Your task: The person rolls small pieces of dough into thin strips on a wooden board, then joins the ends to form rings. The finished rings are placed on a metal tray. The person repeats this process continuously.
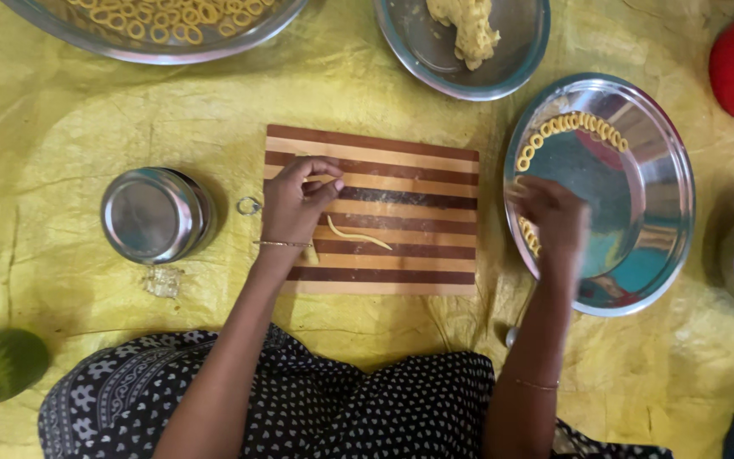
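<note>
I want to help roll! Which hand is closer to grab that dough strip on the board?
Left. The left hand rests on the striped cutting board, right beside the dough strip. The right hand is off at the steel plate with the dough rings.

Bare forearms, no sleeves. Thin gold bangle at left wrist, another bangle at right wrist. Dark dress, small white heart print; paisley border at left side.

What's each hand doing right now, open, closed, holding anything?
Left hand: fingers pinched together over the striped cutting board; what it holds cannot be told.
Right hand: blurred at the steel plate rim by the dough rings; grip cannot be told.
</note>
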